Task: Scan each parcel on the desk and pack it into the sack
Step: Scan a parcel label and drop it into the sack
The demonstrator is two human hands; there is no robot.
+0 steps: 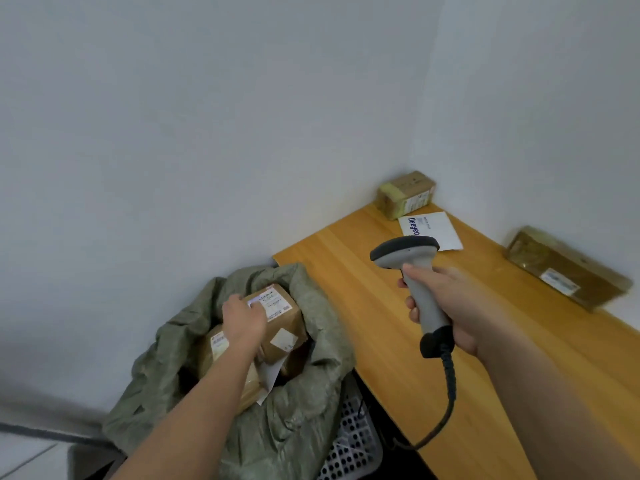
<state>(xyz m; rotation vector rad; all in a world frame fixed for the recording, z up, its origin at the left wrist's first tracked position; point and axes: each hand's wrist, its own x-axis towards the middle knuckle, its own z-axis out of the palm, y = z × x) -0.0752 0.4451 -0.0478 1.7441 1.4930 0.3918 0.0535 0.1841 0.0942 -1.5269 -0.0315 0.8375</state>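
Your left hand (242, 318) lies on top of a brown cardboard parcel (277, 318), a boxy shape with white printed labels, sitting in the open mouth of the sack (294, 410). Its fingers reach over the parcel's far edge and are partly hidden, so you cannot tell whether that grip is clamped or just resting. The parcel tilts, its long axis running from the sack's near side up toward the wall. A second taped box (216, 344) lies just beside it, deeper in the sack. The sack is crinkled, woven grey-green plastic, slumped against a white perforated basket (356, 441).

Your right hand (446, 306) wraps its grip round the handle of a grey plastic scanner (412, 271), whose dark head points away from the sack, toward the wall corner; a black cable hangs from its base.

The counter (381, 323) beside the sack is smooth, orange-toned wood grain. On it, well apart from the sack, lie a small taped box (407, 194), a flat white envelope (433, 230) and a long glossy-taped box (568, 268). The walls are plain white.
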